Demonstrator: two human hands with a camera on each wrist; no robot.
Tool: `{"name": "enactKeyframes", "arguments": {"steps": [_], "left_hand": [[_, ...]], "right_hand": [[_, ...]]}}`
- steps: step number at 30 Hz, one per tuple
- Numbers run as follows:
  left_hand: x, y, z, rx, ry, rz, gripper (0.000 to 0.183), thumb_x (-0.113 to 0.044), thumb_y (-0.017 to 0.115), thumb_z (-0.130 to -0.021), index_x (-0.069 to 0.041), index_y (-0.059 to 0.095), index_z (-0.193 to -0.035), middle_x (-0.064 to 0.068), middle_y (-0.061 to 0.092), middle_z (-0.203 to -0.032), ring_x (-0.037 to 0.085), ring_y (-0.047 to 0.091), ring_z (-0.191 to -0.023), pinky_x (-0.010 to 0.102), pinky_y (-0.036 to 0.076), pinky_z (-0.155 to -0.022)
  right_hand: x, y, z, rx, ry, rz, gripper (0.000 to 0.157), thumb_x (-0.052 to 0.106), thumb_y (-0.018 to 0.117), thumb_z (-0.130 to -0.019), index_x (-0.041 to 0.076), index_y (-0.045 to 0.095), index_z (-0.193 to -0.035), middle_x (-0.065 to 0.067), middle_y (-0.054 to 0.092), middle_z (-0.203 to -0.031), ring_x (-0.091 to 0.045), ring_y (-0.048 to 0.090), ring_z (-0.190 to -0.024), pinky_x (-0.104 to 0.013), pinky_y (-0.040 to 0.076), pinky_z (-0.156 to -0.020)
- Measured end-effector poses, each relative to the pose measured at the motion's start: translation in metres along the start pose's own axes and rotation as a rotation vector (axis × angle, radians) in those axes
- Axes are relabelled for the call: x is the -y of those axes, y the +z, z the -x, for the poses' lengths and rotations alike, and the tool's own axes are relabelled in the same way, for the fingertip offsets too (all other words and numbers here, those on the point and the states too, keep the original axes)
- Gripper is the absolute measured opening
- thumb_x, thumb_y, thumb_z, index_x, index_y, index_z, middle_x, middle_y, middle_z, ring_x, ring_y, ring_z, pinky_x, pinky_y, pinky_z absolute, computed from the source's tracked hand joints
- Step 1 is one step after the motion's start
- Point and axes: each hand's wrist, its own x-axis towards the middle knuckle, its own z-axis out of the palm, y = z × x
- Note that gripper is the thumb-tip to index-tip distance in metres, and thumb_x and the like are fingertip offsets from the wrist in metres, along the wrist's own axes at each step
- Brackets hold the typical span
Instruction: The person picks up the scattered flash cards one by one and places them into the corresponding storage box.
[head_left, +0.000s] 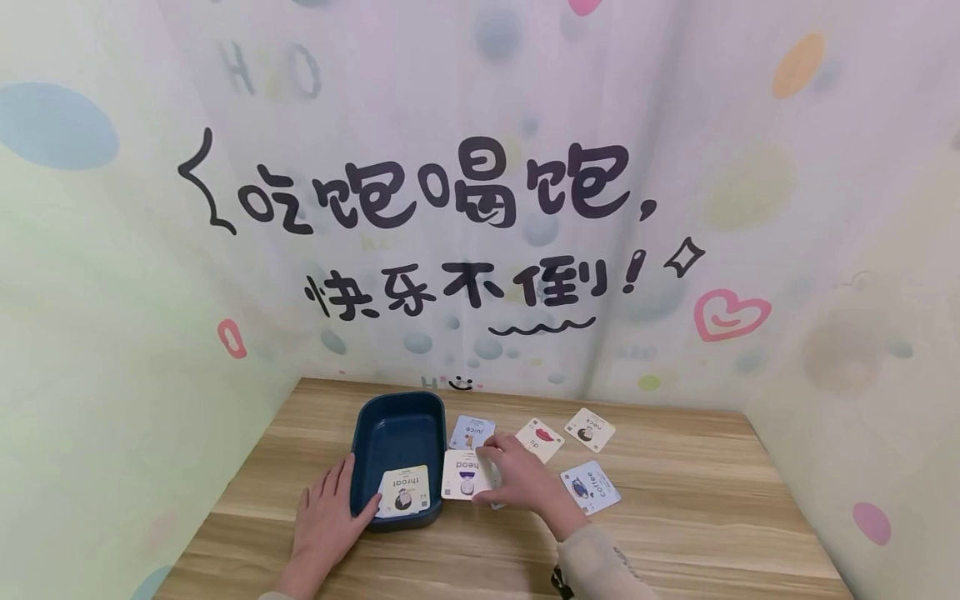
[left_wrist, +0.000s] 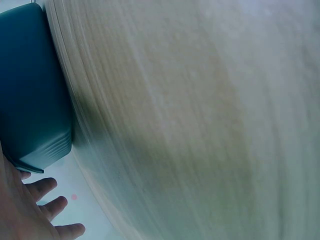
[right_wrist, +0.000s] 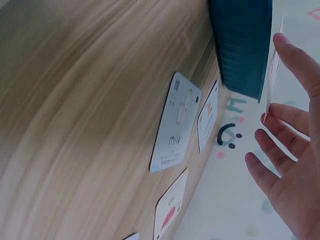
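Note:
My right hand (head_left: 521, 479) pinches a white "head" card (head_left: 461, 477) between thumb and fingers, beside the right rim of a dark blue tray (head_left: 396, 402). In the right wrist view the card (right_wrist: 272, 80) shows nearly edge-on, close to the tray's wall (right_wrist: 245, 50), its other fingers spread. Inside the tray's near end lies a "throat" card (head_left: 405, 490). At the tray's left side rests my left hand (head_left: 327, 510), thumb over the near rim by that card. Three of its fingers stretch out straight past the tray's corner in the left wrist view.
Right of the tray lie a "juice" card (head_left: 472, 429), a lip card (head_left: 542, 437), a "neck" card (head_left: 591, 428) and a "coffee" card (head_left: 591, 487). A "milk" card (right_wrist: 175, 125) lies below my right hand. A printed curtain (head_left: 480, 358) borders the wooden table (head_left: 697, 500).

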Motion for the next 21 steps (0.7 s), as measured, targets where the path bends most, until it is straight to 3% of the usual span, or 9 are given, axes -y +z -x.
{"name": "enactKeyframes", "arguments": {"steps": [7, 15, 21], "left_hand": [[0.000, 0.000, 0.000, 0.004, -0.003, 0.005, 0.089, -0.059, 0.059, -0.090, -0.005, 0.030, -0.155, 0.026, 0.042, -0.152, 0.045, 0.036, -0.140, 0.070, 0.027, -0.113], [-0.001, -0.001, 0.001, 0.007, -0.008, -0.004, 0.089, -0.059, 0.059, -0.090, -0.005, 0.031, -0.155, 0.026, 0.042, -0.152, 0.046, 0.037, -0.140, 0.070, 0.027, -0.113], [-0.002, -0.002, 0.001, 0.001, -0.009, -0.002, 0.089, -0.059, 0.059, -0.090, -0.004, 0.031, -0.155, 0.026, 0.042, -0.152, 0.045, 0.036, -0.140, 0.069, 0.027, -0.113]], "right_hand": [[0.014, 0.002, -0.007, 0.004, -0.043, 0.041, 0.073, 0.053, 0.085, -0.072, 0.011, 0.065, -0.129, -0.003, 0.061, -0.125, -0.020, 0.056, -0.113, -0.034, 0.051, -0.098], [0.028, 0.008, -0.017, 0.058, -0.027, 0.016, 0.077, 0.054, 0.084, -0.073, 0.013, 0.063, -0.134, -0.003, 0.060, -0.129, -0.017, 0.055, -0.112, -0.032, 0.052, -0.097], [0.037, 0.013, -0.023, 0.044, -0.058, 0.057, 0.077, 0.057, 0.083, -0.072, 0.013, 0.064, -0.132, -0.002, 0.060, -0.127, -0.015, 0.055, -0.113, -0.028, 0.052, -0.096]]}}
